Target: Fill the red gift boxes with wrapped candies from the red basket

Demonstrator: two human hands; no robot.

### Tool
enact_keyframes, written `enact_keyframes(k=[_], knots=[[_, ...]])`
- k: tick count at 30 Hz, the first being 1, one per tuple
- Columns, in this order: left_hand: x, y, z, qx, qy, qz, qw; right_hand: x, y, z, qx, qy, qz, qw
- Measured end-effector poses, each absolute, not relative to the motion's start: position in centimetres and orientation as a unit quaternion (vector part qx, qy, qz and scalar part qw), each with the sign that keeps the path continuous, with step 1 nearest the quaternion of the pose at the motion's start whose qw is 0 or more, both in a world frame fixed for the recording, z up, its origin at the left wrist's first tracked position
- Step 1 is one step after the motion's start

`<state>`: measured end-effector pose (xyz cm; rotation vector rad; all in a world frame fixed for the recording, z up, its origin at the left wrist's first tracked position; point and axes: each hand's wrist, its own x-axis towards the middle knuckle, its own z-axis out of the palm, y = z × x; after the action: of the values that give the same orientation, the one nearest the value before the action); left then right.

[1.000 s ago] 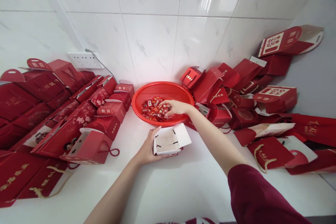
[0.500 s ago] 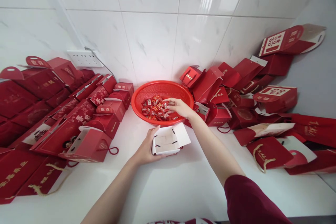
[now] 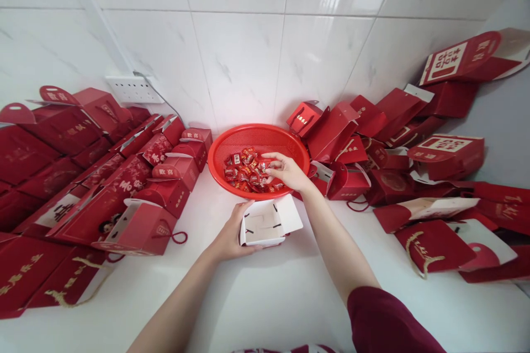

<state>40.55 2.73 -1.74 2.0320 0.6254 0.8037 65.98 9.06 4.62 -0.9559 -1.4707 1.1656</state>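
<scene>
My left hand (image 3: 232, 236) grips a small open box (image 3: 261, 222) from its left side, with the white inside facing up and no candy visible in it. The box's white flap (image 3: 290, 214) is folded out to the right. Just behind it stands a red plastic basket (image 3: 295, 149) with red-wrapped candies (image 3: 245, 172) heaped at its left and middle. My right hand (image 3: 285, 171) reaches over the basket's right part, its fingers curved and apart at the edge of the heap. No candy can be made out between those fingers.
Rows of red gift boxes (image 3: 165, 196) fill the left side of the white table (image 3: 265, 298). More red boxes (image 3: 331, 132) lie piled at the right, some with open flaps. A socket strip (image 3: 133, 90) with a cable sits by the tiled wall (image 3: 240, 66).
My right hand has shifted slightly over the candies and its fingers have curled a little more. The left hand and the box have barely moved. The view has shifted slightly.
</scene>
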Motion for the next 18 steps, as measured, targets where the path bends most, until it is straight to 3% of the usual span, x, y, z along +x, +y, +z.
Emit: enact_keyframes(k=[11, 18], knots=[[40.7, 2.9, -1.9, 0.809, 0.240, 0.325, 0.428, 65.4, 8.8, 5.1, -0.387, -0.596, 0.426, 0.560], [40.6, 2.9, -1.9, 0.808, 0.242, 0.325, 0.427, 66.0, 5.1, 8.7, -0.365, -0.685, 0.464, 0.426]])
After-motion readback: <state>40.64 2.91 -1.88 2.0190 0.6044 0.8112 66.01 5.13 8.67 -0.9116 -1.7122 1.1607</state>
